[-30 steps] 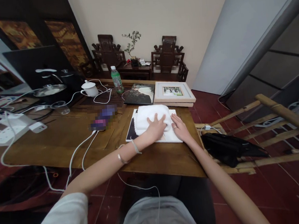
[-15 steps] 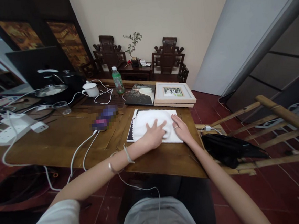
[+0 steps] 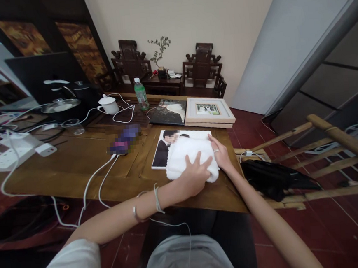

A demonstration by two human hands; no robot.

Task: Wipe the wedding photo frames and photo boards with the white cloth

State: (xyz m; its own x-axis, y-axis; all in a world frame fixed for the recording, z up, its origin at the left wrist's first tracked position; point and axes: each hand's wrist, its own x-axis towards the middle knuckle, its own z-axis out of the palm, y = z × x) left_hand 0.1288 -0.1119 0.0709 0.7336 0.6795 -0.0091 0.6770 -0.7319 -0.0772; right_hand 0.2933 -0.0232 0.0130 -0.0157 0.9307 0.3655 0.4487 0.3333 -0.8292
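Note:
A flat photo board [image 3: 159, 154] with a white border and a picture of a person in a dark suit lies on the wooden table. Over its lower right part is a folded white fluffy cloth [image 3: 180, 156], which hangs past the near edge. My left hand [image 3: 196, 176] presses on the cloth with its fingers spread. At the board's right edge rests my right hand [image 3: 221, 153], fingers stretched along that side; it wears a ring. The cloth hides much of the picture.
Behind the board lie a dark photo panel [image 3: 167, 112] and stacked pale frames [image 3: 210, 111]. To the left are a phone [image 3: 125, 139] on charging cables, a green bottle [image 3: 141, 95], a lidded white cup [image 3: 108, 105] and a power strip [image 3: 7, 160]. A bamboo chair [image 3: 290, 127] stands right.
My left hand has slid the cloth toward me and to the right, uncovering the pictured heads and suit. My right hand stays at the board's right edge, its fingers slightly shifted.

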